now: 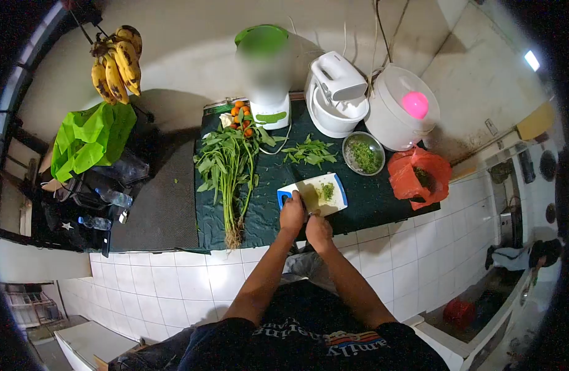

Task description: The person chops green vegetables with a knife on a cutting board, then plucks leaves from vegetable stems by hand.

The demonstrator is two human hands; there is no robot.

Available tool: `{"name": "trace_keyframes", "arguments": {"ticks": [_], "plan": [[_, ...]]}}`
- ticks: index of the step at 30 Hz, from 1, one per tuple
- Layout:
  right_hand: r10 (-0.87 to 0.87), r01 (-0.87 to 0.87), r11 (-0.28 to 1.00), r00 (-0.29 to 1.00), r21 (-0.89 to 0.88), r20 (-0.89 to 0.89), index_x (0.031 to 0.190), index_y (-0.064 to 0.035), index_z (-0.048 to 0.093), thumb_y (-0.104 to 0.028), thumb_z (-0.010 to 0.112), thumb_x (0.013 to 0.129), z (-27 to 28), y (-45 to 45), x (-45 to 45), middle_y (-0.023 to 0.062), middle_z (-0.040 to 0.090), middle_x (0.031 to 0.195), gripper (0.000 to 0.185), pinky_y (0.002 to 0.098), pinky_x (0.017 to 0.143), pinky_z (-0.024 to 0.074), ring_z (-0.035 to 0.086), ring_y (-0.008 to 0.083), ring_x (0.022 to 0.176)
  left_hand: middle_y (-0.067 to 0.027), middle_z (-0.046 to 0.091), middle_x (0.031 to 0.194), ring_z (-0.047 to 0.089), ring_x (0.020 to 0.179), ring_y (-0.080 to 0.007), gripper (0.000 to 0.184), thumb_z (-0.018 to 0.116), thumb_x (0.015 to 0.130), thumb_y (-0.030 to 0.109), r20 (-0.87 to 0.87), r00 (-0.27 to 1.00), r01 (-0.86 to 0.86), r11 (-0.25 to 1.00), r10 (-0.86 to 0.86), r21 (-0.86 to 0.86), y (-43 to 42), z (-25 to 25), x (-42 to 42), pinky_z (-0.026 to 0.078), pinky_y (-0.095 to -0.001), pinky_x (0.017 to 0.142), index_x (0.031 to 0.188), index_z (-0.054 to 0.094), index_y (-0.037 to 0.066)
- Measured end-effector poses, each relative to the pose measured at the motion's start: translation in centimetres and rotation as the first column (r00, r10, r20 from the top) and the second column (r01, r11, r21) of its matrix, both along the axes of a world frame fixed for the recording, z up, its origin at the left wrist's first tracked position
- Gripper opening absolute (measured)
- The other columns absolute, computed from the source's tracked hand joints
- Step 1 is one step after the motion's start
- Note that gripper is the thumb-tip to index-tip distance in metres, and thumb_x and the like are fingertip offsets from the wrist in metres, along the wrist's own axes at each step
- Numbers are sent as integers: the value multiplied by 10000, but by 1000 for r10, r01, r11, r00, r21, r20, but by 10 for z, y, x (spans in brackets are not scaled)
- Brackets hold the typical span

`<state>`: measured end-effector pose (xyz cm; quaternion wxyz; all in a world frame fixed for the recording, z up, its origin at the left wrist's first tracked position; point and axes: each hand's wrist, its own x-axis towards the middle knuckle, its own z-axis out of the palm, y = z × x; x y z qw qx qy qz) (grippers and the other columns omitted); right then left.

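Observation:
A white cutting board [340, 204] with blue ends lies near the table's front edge, with a small heap of finely chopped greens [326, 191] on it. My left hand [292, 214] is closed over the board's left front part, its thumb towards the blue handle end. Just right of it, my right hand [319, 231] makes a fist at the board's front edge. Something thin and dark shows between the hands, too small to name. What either hand holds is hidden. Behind the board lie loose green leaves [310, 152]; a metal bowl [363, 153] holds more cut greens.
Long-stemmed greens with roots [225, 167] lie left on the dark green tablecloth [269, 213]. Behind stand a blender [271, 111], a stand mixer [338, 93] and a white bucket [396, 105]. An open red plastic bag [436, 179] sits right. Bananas [117, 65] hang upper left.

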<state>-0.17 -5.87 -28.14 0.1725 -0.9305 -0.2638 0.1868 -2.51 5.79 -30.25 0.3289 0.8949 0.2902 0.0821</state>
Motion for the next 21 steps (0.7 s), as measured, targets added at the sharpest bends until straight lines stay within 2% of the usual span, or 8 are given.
{"name": "trace_keyframes", "arguments": {"ticks": [6, 8, 10, 12, 13, 16, 18, 21], "plan": [[-113, 111, 993, 993, -40, -47, 1067, 69, 541, -200, 489, 958, 21, -22, 26, 268, 683, 931, 295, 474, 718, 573, 689, 413, 855, -231, 648, 898, 657, 832, -425, 300, 564, 900, 117, -24, 997, 71, 997, -70, 33, -16, 22, 12, 543, -512, 695, 1184, 474, 85], [-53, 46, 994, 997, -104, -60, 1078, 71, 547, -254, 524, 957, 27, -30, 34, 271, 676, 921, 348, 463, 702, 572, 688, 411, 843, -218, 687, 966, 677, 867, -400, 369, 621, 880, 105, 233, 971, 89, 987, -56, -134, -10, 10, 16, 544, -491, 703, 1225, 488, 113], [-42, 39, 994, 999, -100, -30, 1081, 80, 542, -269, 536, 957, 28, -31, 28, 264, 672, 895, 370, 463, 688, 568, 685, 408, 822, -192, 681, 965, 652, 875, -413, 252, 582, 893, 116, 260, 964, 114, 965, -50, -238, -1, 31, 12, 526, -495, 744, 1141, 552, 82], [-24, 23, 995, 1000, -97, -3, 1085, 89, 537, -283, 547, 957, 19, -45, 16, 258, 667, 870, 393, 464, 674, 565, 682, 405, 802, -173, 680, 961, 650, 884, -395, 208, 594, 887, 108, 206, 972, 147, 979, -116, -142, 5, 37, 5, 527, -476, 765, 1090, 582, 65], [151, -145, 989, 960, -42, 234, 1076, 87, 540, -288, 548, 957, 15, -54, 6, 255, 661, 852, 394, 472, 666, 559, 678, 401, 790, -173, 680, 961, 650, 884, -395, 208, 594, 887, 108, 204, 972, 149, 980, -120, -135, 5, 41, 1, 527, -476, 765, 1090, 582, 65], [89, -90, 996, 990, 5, 108, 1005, 59, 568, -310, 553, 955, 7, -58, 15, 241, 646, 803, 373, 487, 643, 548, 672, 388, 768, -168, 657, 1040, 630, 961, -375, 199, 611, 861, 89, 140, 971, 195, 981, -195, 16, -4, 42, -12, 528, -451, 804, 1053, 606, 39], [-50, 47, 994, 999, 100, 21, 939, 31, 579, -332, 564, 948, -9, -63, 24, 221, 644, 780, 363, 493, 623, 545, 673, 384, 722, -152, 616, 1119, 592, 1035, -360, 270, 610, 840, 96, 140, 941, 268, 933, -307, 242, -10, 34, -21, 518, -433, 853, 1101, 602, 26], [-19, 13, 998, 995, 63, 100, 912, 20, 578, -348, 574, 942, 31, -71, 45, 193, 645, 766, 370, 468, 600, 548, 670, 370, 669, -151, 476, 1384, 473, 1259, -335, 562, 602, 809, 100, -29, 904, 417, 866, -426, 276, -26, 54, -22, 414, -441, 1032, 1352, 471, 42]]}}
